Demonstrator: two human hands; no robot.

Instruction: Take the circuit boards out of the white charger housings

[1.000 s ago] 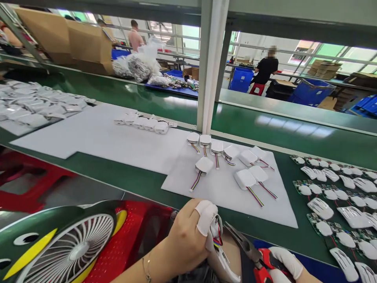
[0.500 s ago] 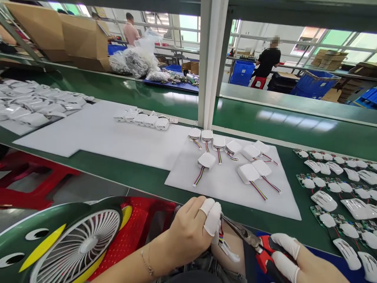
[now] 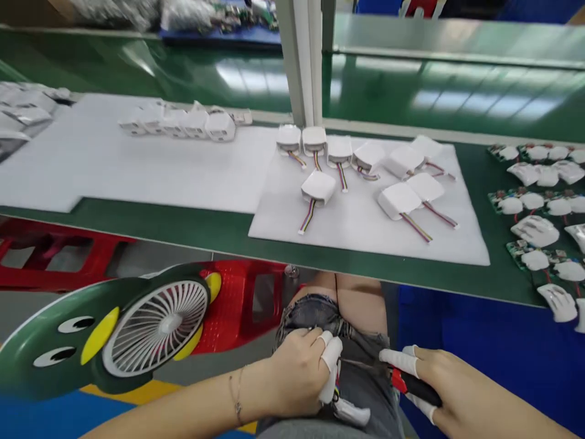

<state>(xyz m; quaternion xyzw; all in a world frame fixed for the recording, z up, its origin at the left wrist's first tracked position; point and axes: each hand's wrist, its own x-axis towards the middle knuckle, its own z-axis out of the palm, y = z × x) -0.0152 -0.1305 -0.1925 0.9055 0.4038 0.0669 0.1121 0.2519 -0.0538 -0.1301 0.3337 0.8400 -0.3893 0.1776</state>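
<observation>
- Head view: the left hand's fingers (image 3: pixel 333 355), in white covers, are closed together and clamped on a white casing (image 3: pixel 351 412) with coloured wires.
- The casing sits under and against those fingertips, its lower part and wires hanging free below them, over the lap, on the wearer's side of the white foam sheet (image 3: pixel 356 225).
- The left hand (image 3: pixel 297 372) is in front of that sheet's left part.
- The right hand (image 3: pixel 450 390), also in finger covers, is in front of its right part, wrapped around red-and-black pliers (image 3: pixel 398 380); their tips point at the casing, but contact cannot be told.
- On the foam sheet lie white units (image 3: pixel 400 200) trailing coloured leads.
- Right of the sheet are circuit boards (image 3: pixel 534 261); front-left of it, a green cartoon-faced fan (image 3: pixel 155 329).
</observation>
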